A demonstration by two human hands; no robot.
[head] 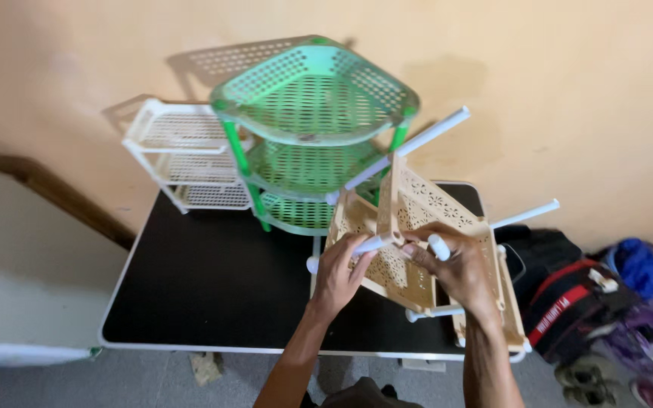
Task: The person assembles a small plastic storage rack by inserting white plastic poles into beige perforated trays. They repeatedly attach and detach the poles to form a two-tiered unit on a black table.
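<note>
While held, beige rack (417, 227) between hands

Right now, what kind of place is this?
Probably a home room or small workshop used for assembly: a black table against a bare peach wall, finished plastic racks on it, bags and shoes on the floor.

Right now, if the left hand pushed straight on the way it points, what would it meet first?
The left hand points up and right, already gripping a white tube against the beige shelf. Straight on, it would likely meet that shelf panel first; the green rack stands behind, though depth is unclear.
</note>
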